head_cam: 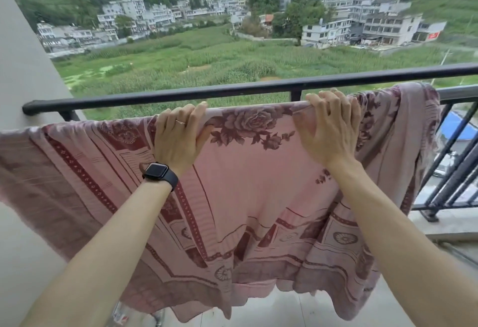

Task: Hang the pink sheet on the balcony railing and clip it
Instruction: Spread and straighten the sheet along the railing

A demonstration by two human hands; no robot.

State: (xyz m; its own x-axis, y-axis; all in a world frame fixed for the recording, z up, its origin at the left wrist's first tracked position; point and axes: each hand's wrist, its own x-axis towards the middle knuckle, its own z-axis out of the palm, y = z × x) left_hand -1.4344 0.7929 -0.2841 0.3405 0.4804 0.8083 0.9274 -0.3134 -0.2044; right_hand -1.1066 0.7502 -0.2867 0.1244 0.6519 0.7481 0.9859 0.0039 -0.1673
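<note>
While the pink sheet [258, 171] lies draped over the balcony railing [232, 90], both hands sit on its top fold. The fold seems to ride a grey bar [457, 92] just on the near side of the black top rail. It runs left to right, parallel to that rail, and this is the sheet's long axis. From the fold the cloth falls toward the person, below the palms; its far side drops out of sight beyond the bar.

The left hand [178, 132], with a ring [180, 121] on one finger and a black watch [157, 172] at the wrist, hooks its fingers over the fold, close together, with the thumb on the near face. The right hand [331, 130] grips the fold further right, its fingers a little spread and curled over the edge.

Between the hands the cloth lies flat and taut. To the right of the right hand it gathers into wrinkles and bunches up. To the left of the left hand it runs smoother and passes out of the frame. No clip shows anywhere.

The hanging looks nearly done and the clipping not begun. The right hand is the nearer one to smooth the bunched part along the bar. Any clip would have to bite down across the fold, at right angles to its run.
</note>
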